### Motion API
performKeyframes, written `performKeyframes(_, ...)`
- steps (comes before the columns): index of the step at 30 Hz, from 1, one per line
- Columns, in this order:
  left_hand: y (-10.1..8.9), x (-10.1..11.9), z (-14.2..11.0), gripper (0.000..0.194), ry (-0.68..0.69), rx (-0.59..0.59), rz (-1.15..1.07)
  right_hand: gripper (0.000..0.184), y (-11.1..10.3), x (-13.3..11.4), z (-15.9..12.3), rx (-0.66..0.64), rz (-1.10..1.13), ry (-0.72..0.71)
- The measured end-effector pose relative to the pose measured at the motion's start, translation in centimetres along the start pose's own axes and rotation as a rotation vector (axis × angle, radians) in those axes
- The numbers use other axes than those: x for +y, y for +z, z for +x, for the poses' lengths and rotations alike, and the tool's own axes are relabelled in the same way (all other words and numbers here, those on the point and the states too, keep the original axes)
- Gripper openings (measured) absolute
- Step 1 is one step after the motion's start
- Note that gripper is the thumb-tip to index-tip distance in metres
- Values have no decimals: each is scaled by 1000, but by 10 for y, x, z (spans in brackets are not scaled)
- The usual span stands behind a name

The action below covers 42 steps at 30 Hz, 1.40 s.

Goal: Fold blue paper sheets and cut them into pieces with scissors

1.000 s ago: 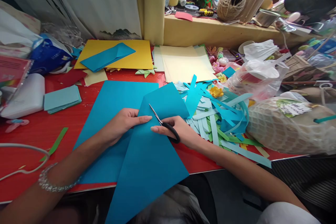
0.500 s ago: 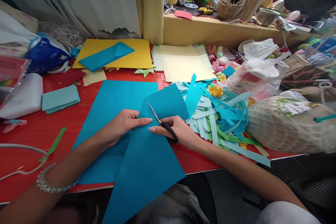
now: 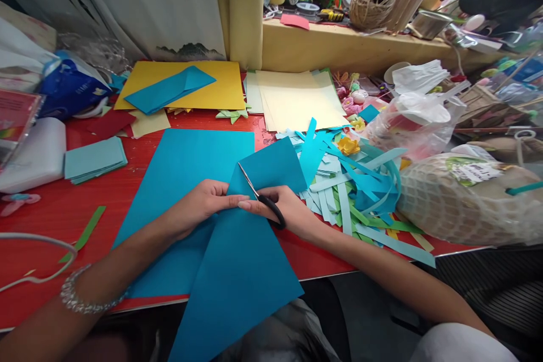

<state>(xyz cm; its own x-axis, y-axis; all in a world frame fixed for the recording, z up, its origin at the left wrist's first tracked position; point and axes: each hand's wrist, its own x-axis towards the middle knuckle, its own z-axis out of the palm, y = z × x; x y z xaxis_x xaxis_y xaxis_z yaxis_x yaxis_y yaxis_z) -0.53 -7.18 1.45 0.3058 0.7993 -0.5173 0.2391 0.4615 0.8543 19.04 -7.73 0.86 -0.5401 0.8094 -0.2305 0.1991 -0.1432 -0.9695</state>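
Note:
A sheet of blue paper [image 3: 241,271] is folded over near its top and hangs past the table's front edge. My left hand [image 3: 207,203] pinches its left side between thumb and fingers. My right hand [image 3: 282,206] is closed around black-handled scissors [image 3: 275,210], whose blades point up and left over the folded part. That hand's thumb presses on the paper, its tip meeting the left thumb. My right fingers are mostly hidden. Under my left forearm a larger blue sheet [image 3: 190,153] lies flat on the red table [image 3: 139,150].
Cut paper strips [image 3: 339,192] are heaped to the right. Yellow paper [image 3: 229,85] with a folded blue piece, and cream sheets [image 3: 297,96], lie behind. Pale blue slips [image 3: 95,159] and a white cable [image 3: 38,236] are at left; a netted bundle [image 3: 466,203] stands right.
My hands have come together, the right thumb now touching the left thumb on the paper. The folded sheet has shifted slightly to the right.

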Motion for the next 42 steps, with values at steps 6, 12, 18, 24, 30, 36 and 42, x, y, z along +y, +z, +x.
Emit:
performKeyframes(6,2,1,-1,37,-10,-40,44,47,-1,4,3,3,52,-1)
performKeyframes(12,3,-2,-1,48,18,17,102,42,-3,4,4,0,44,-30)
performKeyframes(18,4,0,1,45,-19,-25,69,43,-2,2,5,14,74,1)
performKeyframes(24,3,6,-4,37,-19,-107,4,38,0,2,7,14,136,-38)
performKeyframes(30,-27,17,-9,31,4,-10,-19,29,-9,-8,0,51,253,-175)
performKeyframes(36,-61,15,6,50,80,342,304,27,-40,-27,-6,129,186,-432)
performKeyframes(42,-77,-1,26,64,344,723,670,31,-69,-44,-4,411,54,-448)
